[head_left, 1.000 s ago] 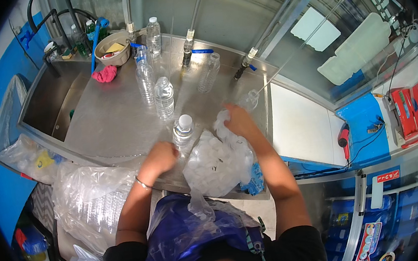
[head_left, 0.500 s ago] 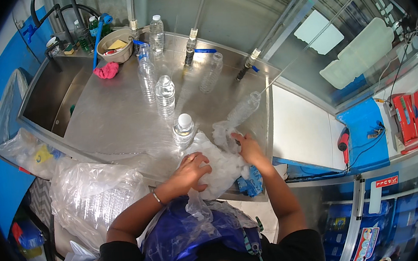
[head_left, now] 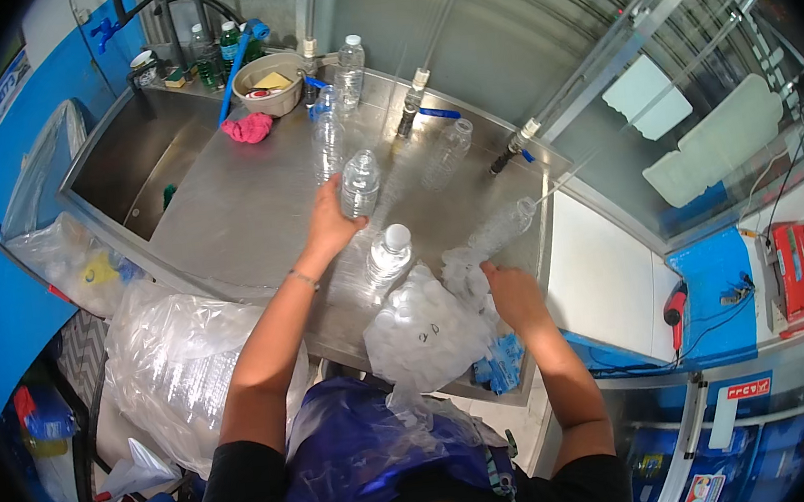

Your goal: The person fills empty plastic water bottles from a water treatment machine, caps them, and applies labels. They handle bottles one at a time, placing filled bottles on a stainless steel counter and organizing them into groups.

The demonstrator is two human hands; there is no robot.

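Note:
My left hand [head_left: 330, 225] reaches forward over the steel counter [head_left: 237, 218] and grips a clear plastic bottle [head_left: 359, 182] standing upright. Closer to me stands another clear bottle with a white cap [head_left: 388, 253]. My right hand [head_left: 511, 292] holds the top of a clear plastic bag [head_left: 428, 330] filled with white caps at the counter's near edge. An empty bottle [head_left: 501, 232] lies just beyond that hand.
More clear bottles [head_left: 328, 141] stand further back, near a bowl [head_left: 269, 70] and a pink cloth [head_left: 249, 128]. A sink [head_left: 132, 174] is at the left. A large clear bag of bottles [head_left: 177, 357] sits at my left, below the counter.
My left hand left the bag of caps and reached forward to a standing bottle. My right hand stays on the bag.

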